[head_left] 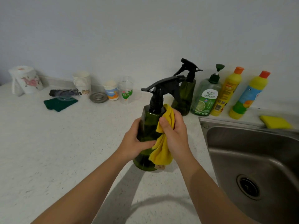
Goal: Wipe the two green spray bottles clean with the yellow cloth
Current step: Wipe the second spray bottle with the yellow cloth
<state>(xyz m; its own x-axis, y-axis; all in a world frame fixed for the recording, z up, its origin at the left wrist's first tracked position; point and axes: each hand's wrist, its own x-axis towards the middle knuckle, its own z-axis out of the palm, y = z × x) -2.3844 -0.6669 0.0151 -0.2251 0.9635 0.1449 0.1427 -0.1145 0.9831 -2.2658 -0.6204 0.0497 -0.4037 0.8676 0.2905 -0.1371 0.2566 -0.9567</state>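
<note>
In the centre of the frame I see the near green spray bottle (146,135) standing upright on the white speckled desk (64,151), with its black trigger head pointing to the left. My left hand (134,143) is wrapped around the lower left side of this bottle, and its thumb lies across the front. My right hand (174,133) is closed on the yellow cloth (161,151) and presses it against the right side of the bottle; the loose end of the cloth hangs down to near the bottle base. The two hands are close together, and the left thumb meets the cloth.

The second green spray bottle (186,94) stands behind, a little to the upper right, near the wall. Just to the right of it I see a green pump bottle (207,97) and two yellow bottles (226,94) in a row. The steel sink (252,156) fills the right side of the frame, and a yellow sponge (275,122) lies at its far edge. In the upper left part there is a stack of paper cups (82,81) and a dark green pad (59,103).
</note>
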